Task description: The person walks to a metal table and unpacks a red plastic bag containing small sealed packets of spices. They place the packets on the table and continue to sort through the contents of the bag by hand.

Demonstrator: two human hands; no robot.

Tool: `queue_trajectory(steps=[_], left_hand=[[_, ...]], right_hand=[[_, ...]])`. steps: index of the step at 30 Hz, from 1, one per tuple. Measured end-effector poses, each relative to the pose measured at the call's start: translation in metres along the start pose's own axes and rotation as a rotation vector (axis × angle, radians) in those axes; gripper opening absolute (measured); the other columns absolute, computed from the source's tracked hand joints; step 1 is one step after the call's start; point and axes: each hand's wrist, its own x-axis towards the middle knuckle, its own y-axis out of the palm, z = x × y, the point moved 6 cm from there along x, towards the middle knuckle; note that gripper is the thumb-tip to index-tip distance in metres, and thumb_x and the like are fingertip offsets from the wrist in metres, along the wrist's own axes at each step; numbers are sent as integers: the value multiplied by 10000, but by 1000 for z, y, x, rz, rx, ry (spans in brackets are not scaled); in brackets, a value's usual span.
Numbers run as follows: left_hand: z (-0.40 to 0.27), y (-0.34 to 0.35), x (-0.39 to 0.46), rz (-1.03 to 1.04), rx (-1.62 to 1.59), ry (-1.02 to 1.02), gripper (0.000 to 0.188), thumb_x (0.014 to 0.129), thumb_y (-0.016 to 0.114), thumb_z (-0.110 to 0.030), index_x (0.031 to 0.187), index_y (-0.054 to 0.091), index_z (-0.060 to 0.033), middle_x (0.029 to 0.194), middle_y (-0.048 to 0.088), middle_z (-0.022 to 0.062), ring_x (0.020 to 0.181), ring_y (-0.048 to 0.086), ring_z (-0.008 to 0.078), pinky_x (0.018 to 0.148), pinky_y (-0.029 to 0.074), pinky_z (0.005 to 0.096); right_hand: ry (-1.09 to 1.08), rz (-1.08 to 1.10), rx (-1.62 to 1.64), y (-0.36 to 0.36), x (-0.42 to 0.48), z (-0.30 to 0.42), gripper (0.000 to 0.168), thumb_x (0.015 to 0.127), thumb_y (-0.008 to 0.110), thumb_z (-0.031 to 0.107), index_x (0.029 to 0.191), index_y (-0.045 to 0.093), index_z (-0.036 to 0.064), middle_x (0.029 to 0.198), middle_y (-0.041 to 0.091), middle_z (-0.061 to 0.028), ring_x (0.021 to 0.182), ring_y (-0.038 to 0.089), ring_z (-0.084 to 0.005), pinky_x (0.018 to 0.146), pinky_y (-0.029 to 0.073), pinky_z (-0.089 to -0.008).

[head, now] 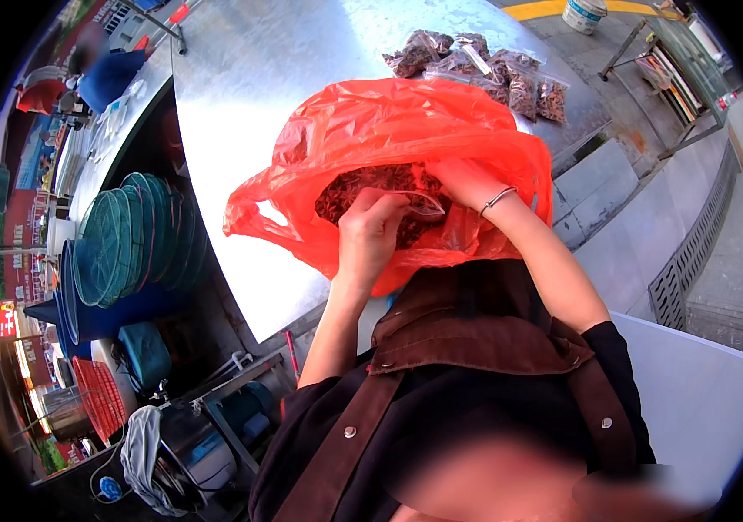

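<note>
A red plastic carrier bag (371, 117) lies with its mouth towards me on the metal table. Inside it is a heap of dark, dried pieces that look like star anise (345, 192). My left hand (371, 218) pinches the rim of a clear zip-lock bag (429, 207) at the mouth of the red bag. Past the bracelet, my right hand (459, 179) reaches into the red bag beside the clear bag. Its fingers are hidden by plastic and the dried pieces, so whether it grips anything does not show.
Several filled zip-lock bags (476, 68) lie beyond the red bag on the metal table (247, 85). Green mesh traps (130, 241) and a machine (198, 450) stand left. A glass-topped stand (685, 72) and white bucket (583, 16) are at right. A person in blue (107, 81) is far left.
</note>
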Motion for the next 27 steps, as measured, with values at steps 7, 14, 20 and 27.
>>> queue_trajectory(steps=[7,14,20,27], left_hand=[[1,-2,-2,25,-41,-37,119,731,678,31,822,682,-46,784,618,99,701,632,224,613,498,297],[-1,7,2,13,-78,-6,146,727,660,32,853,667,-42,799,601,129,724,625,290,628,503,342],[-6,18,11,59,-116,-53,111,762,660,-25,868,671,-58,816,614,121,728,629,290,638,503,350],[-6,10,10,7,-1,-18,83,734,666,-3,811,654,-33,785,629,145,689,633,299,614,501,352]], right_hand=[[16,-193,112,-19,-4,0,262,792,561,65,1052,584,40,1045,600,-196,946,593,-347,758,486,-406],[-77,-394,33,-53,-17,15,246,804,592,169,1004,600,24,989,625,-187,908,597,-362,767,487,-405],[83,-91,734,-69,-33,38,247,785,611,210,962,619,37,862,644,-175,818,625,-334,711,501,-394],[-113,-187,456,-71,-24,64,140,674,618,79,800,639,22,781,625,-188,772,618,-339,686,504,-408]])
